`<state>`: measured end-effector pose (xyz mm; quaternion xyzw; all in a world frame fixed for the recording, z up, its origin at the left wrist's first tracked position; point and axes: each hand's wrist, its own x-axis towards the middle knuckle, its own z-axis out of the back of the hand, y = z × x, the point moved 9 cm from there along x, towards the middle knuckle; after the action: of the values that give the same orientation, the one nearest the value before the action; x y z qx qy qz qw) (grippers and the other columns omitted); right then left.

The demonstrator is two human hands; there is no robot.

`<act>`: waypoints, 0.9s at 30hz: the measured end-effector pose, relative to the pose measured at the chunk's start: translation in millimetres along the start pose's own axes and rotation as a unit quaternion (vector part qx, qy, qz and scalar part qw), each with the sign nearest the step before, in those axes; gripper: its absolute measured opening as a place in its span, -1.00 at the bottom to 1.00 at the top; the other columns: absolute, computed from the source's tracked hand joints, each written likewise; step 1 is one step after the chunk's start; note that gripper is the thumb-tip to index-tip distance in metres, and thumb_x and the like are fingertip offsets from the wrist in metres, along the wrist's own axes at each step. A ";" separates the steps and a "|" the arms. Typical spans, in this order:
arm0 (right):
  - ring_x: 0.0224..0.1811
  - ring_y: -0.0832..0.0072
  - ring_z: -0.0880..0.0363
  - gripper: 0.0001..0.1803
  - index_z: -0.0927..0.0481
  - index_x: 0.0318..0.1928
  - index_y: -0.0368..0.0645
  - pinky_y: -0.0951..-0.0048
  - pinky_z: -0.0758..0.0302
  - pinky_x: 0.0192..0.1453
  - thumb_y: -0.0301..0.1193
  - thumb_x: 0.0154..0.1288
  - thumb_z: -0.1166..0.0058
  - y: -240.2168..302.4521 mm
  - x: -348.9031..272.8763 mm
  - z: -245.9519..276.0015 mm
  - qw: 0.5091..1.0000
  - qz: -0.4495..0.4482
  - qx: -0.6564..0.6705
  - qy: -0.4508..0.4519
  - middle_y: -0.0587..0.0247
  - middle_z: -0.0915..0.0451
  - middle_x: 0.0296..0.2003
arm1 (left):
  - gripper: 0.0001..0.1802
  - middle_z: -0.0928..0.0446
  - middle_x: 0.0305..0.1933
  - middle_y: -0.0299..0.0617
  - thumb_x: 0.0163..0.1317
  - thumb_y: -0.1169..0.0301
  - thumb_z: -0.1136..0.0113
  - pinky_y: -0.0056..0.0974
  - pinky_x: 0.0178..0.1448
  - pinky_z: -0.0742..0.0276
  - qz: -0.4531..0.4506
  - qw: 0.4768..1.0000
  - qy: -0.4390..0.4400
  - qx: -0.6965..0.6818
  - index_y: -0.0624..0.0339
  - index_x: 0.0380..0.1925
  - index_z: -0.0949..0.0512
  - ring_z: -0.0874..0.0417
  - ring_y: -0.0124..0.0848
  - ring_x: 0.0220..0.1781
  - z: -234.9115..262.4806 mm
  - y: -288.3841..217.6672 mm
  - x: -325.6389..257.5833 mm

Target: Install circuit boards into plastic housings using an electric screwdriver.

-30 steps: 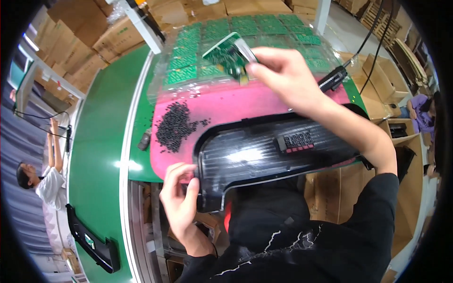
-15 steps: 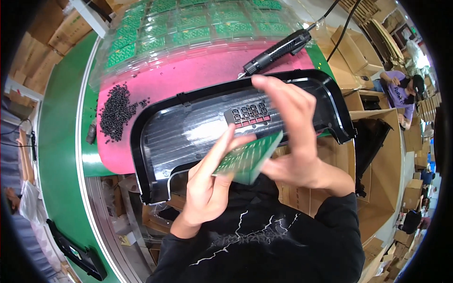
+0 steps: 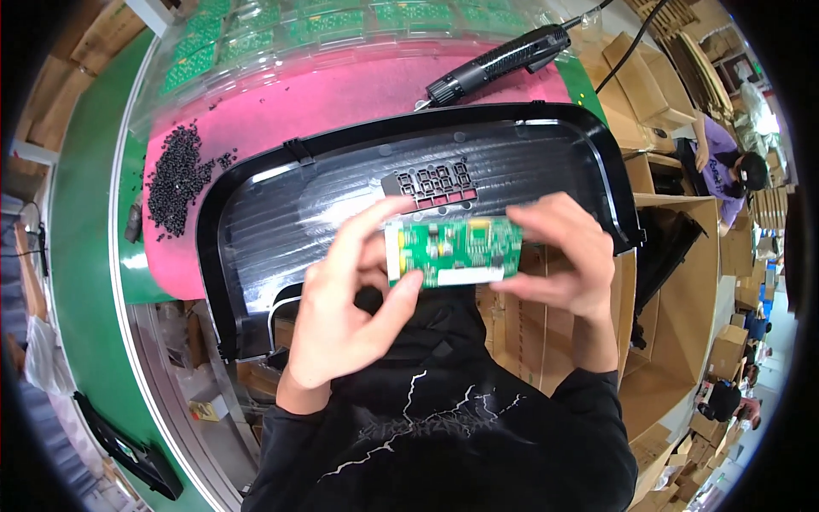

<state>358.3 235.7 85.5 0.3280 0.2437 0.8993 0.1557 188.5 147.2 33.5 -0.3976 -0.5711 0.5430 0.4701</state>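
A green circuit board (image 3: 461, 243) with small parts and a white strip along its lower edge is held over the near edge of a black plastic cover. My left hand (image 3: 341, 311) grips its left end, thumb in front and fingers behind. At the right end, my right hand (image 3: 576, 256) has it between fingers and thumb. The curved black cover (image 3: 290, 209) lies hollow side up beneath, with a digit-shaped cutout panel (image 3: 437, 183) in its middle.
On the pink mat (image 3: 299, 98) lie a pile of small black screws (image 3: 177, 181) and a corded electric screwdriver (image 3: 499, 64). Clear trays of green boards (image 3: 324, 26) stand behind. Another black cover (image 3: 132, 452) sits at the left; cardboard boxes (image 3: 674, 341) and a person (image 3: 725, 171) are at the right.
The board has turned from a blurred tilt to face me, its parts side showing. My right hand has come down onto its right end. In the picture, the cover has shifted slightly left and up.
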 end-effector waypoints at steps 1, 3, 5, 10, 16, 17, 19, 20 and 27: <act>-0.24 0.31 -0.65 -0.31 -0.64 0.03 -0.25 0.35 -0.54 -0.12 -0.36 -0.22 -0.58 -9.4 2.3 -1.2 0.999 -0.037 0.008 0.005 0.17 -0.68 -0.24 | -0.34 -0.66 -0.24 -0.12 0.16 0.68 -0.26 -0.43 -0.24 -0.60 -0.060 0.997 -0.016 0.042 0.26 0.30 -0.37 -0.68 -0.51 -0.25 3.1 -5.2 6.4; -0.12 0.22 -0.64 -0.33 -0.62 0.04 -0.26 0.29 -0.57 0.02 -0.39 -0.19 -0.56 -24.4 9.4 -2.9 0.997 -0.071 0.019 0.032 0.08 -0.66 -0.12 | -0.37 -0.64 -0.10 -0.08 0.09 0.64 -0.37 -0.40 -0.21 -0.59 -0.068 0.993 -0.015 0.094 0.28 0.23 -0.46 -0.65 -0.49 -0.22 7.5 -6.0 16.0; 0.00 0.17 -0.60 -0.37 -0.61 0.05 -0.25 0.27 -0.53 0.11 -0.37 -0.11 -0.52 -42.4 13.0 -7.2 0.993 -0.100 0.029 0.047 0.06 -0.65 -0.07 | -0.35 -0.62 -0.10 -0.07 0.05 0.56 -0.44 -0.31 -0.11 -0.57 -0.076 0.987 -0.013 0.139 0.30 0.21 -0.49 -0.62 -0.36 -0.20 5.2 -1.6 28.0; 0.16 0.14 -0.45 -0.40 -0.56 0.10 -0.19 0.22 -0.37 0.29 -0.36 0.00 -0.44 -70.3 21.3 -26.8 0.990 -0.119 0.013 0.075 0.12 -0.55 0.09 | -0.37 -0.55 -0.13 -0.02 0.05 0.45 -0.44 -0.14 0.06 -0.46 -0.069 0.955 -0.002 0.288 0.31 0.17 -0.48 -0.54 -0.12 -0.08 1.6 5.1 44.0; 0.20 0.14 -0.36 -0.42 -0.55 0.12 -0.20 0.20 -0.27 0.35 -0.34 0.07 -0.39 -75.4 19.3 -36.4 0.984 -0.138 -0.025 0.111 0.18 -0.47 0.15 | -0.41 -0.45 0.04 -0.05 0.04 0.45 -0.44 -0.10 0.14 -0.40 -0.056 0.910 -0.017 0.411 0.26 0.11 -0.49 -0.47 -0.08 0.04 -0.4 9.7 43.8; 0.21 0.14 -0.36 -0.42 -0.55 0.12 -0.20 0.19 -0.27 0.35 -0.33 0.07 -0.39 -74.6 19.7 -36.6 0.984 -0.136 -0.039 0.111 0.19 -0.46 0.16 | -0.40 -0.43 0.06 -0.05 0.03 0.45 -0.44 -0.09 0.16 -0.39 -0.046 0.908 -0.014 0.416 0.26 0.12 -0.49 -0.46 -0.07 0.07 -0.5 11.7 44.4; 0.21 0.14 -0.36 -0.42 -0.56 0.13 -0.20 0.19 -0.27 0.35 -0.33 0.07 -0.39 -74.1 19.7 -37.0 0.983 -0.143 -0.038 0.111 0.19 -0.46 0.16 | -0.40 -0.42 0.06 -0.05 0.03 0.45 -0.45 -0.09 0.16 -0.39 -0.043 0.906 -0.012 0.420 0.26 0.13 -0.49 -0.45 -0.07 0.07 -0.5 12.9 44.9; 0.21 0.15 -0.36 -0.42 -0.56 0.13 -0.20 0.20 -0.27 0.35 -0.32 0.07 -0.39 -74.2 19.6 -37.1 0.982 -0.147 -0.036 0.110 0.19 -0.46 0.16 | -0.39 -0.42 0.06 -0.04 0.02 0.46 -0.45 -0.09 0.17 -0.39 -0.041 0.904 -0.012 0.426 0.26 0.13 -0.48 -0.45 -0.07 0.07 -0.3 13.3 45.1; 0.23 0.16 -0.36 -0.42 -0.57 0.13 -0.19 0.20 -0.28 0.34 -0.34 0.07 -0.38 -74.5 17.5 -37.1 0.981 -0.158 -0.039 0.106 0.20 -0.47 0.16 | -0.38 -0.41 0.07 -0.04 0.02 0.47 -0.45 -0.08 0.17 -0.38 -0.045 0.906 -0.010 0.422 0.26 0.13 -0.48 -0.44 -0.06 0.08 -1.1 13.4 44.9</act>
<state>329.7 292.9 29.5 0.1817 0.2728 0.9017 0.2820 178.0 192.1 24.9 -0.1307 -0.3106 0.7152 0.6124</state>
